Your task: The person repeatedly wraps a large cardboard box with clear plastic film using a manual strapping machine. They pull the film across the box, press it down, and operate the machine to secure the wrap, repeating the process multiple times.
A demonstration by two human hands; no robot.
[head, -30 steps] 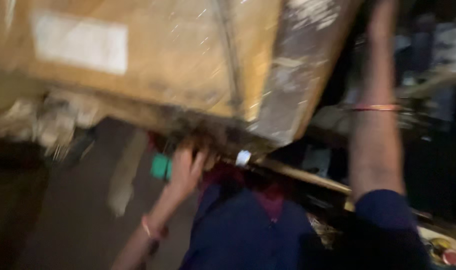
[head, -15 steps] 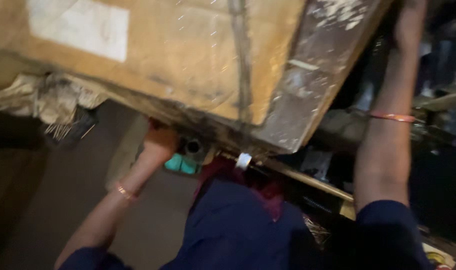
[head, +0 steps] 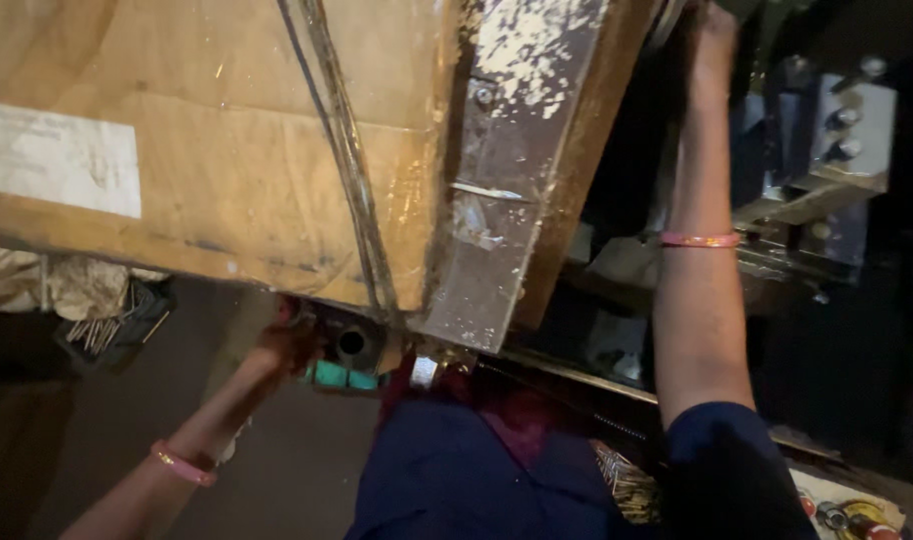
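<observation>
**Hands under a brown box, by a paint-flecked beam**

Seen from above, in dim light. Left hand (head: 282, 345) reached low beneath the bottom edge of a large brown cardboard box (head: 227, 150), fingers wrapped about a small dark cylindrical part (head: 352, 345) with a round open end; grasp partly hidden by the box edge, though closed on the part so far as visible. Just below the cylinder, touching or nearly so, a small teal block (head: 339, 376). Pink bangle (head: 182, 463) worn on the left wrist.

Right hand (head: 712, 35) stretched upward at the frame's top, beside a slanted metal beam (head: 507, 170) spattered with pale flecks; fingers lost in shadow, so grip impossible to judge. Second pink bangle (head: 699, 240) worn on that forearm.

Box banded by dark straps (head: 342, 160) and marked with a white label (head: 57, 158). Dark blue garment (head: 457, 480) in the lower middle. At far left, near the floor, a dark tray of nails (head: 112, 325). At right, dim machinery with bolts (head: 837, 130).
</observation>
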